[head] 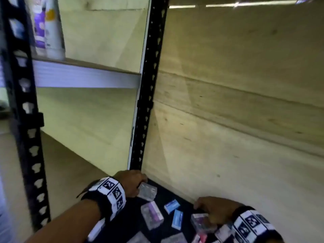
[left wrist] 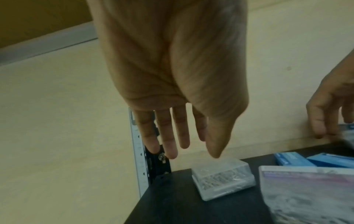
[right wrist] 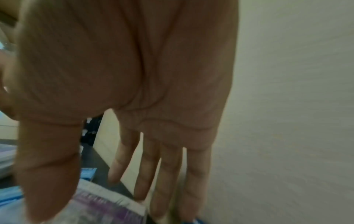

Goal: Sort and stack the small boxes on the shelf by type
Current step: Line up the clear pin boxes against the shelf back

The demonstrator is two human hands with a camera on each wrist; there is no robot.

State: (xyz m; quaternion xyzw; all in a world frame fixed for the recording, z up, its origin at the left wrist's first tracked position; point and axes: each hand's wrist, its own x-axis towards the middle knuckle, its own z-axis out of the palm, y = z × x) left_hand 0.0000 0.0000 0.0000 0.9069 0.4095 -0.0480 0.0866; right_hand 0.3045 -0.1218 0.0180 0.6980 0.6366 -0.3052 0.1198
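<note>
Where wall [head: 228, 120] meets shelf [head: 133, 218], boxes [head: 152, 215].

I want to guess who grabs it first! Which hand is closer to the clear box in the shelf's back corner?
Left. The left hand hovers right above the clear box, fingers straight. The right hand is far off to the side, over another box.

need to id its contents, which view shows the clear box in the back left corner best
The left wrist view: the clear box lies unobstructed on the dark shelf, silvery contents visible, under the left hand, whose fingers are straight. The head view shows it small, blurred, partly behind that hand. The right wrist view doesn't show it.
</note>
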